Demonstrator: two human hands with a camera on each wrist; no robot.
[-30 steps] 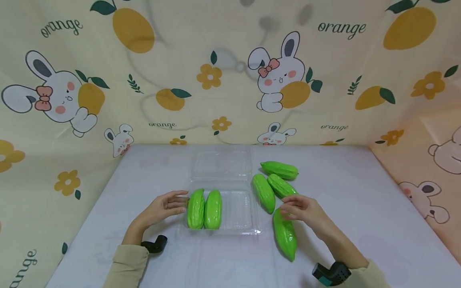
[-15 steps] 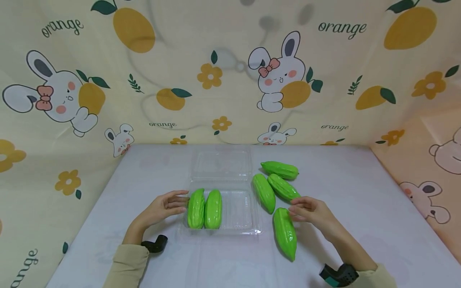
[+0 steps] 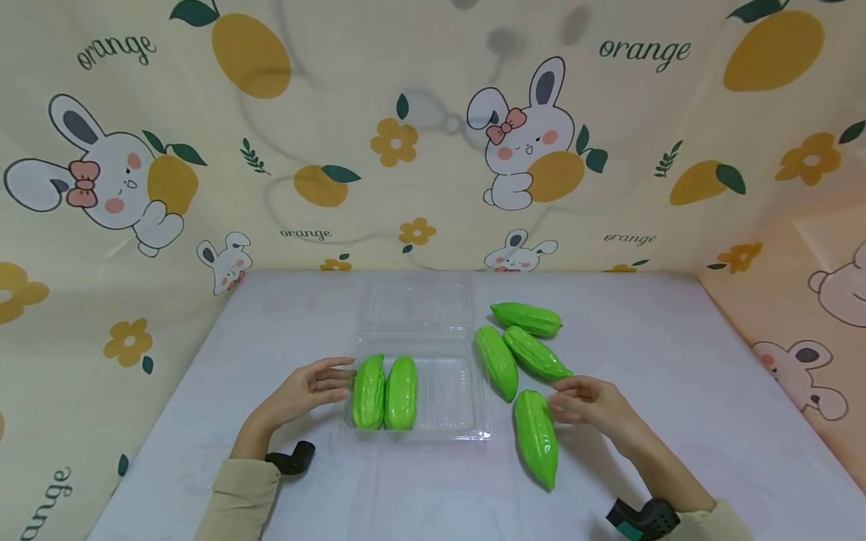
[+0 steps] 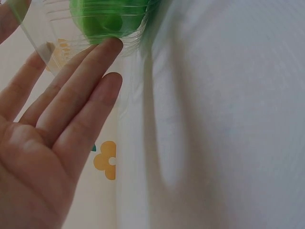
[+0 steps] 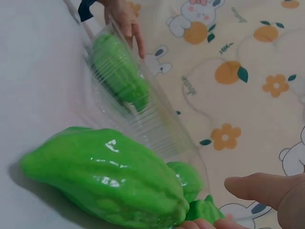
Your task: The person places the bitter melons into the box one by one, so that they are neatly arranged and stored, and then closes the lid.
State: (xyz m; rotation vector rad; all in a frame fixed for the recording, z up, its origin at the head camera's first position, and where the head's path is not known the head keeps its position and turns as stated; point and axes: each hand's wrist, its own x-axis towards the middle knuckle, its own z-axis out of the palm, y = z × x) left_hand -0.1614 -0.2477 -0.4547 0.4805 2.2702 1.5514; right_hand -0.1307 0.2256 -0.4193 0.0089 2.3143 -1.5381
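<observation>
A clear plastic clamshell box [image 3: 449, 398] stands with its lid [image 3: 416, 308] folded back. Two glossy green ridged gourds lie side by side in its left part, a left one [image 3: 368, 392] and a right one [image 3: 401, 393]. My left hand [image 3: 314, 391] has its fingers extended, the tips right at the box's left wall [image 4: 90, 21]. To the right of the box, my right hand [image 3: 595, 406] is beside the upper end of the nearest loose gourd [image 3: 536, 441]. Its thumb [image 5: 259, 188] stands apart from the fingers, with nothing held between them.
Three more green gourds lie behind the nearest one: one beside the box [image 3: 497, 363], one slanting toward my right fingertips [image 3: 536, 353] and one at the back [image 3: 526, 319]. A patterned cloth [image 3: 419, 180] rises behind the white table [image 3: 291, 308].
My right hand has drawn back to the right, uncovering the upper end of the nearest gourd and the tip of the slanting one. The left hand and box stay put.
</observation>
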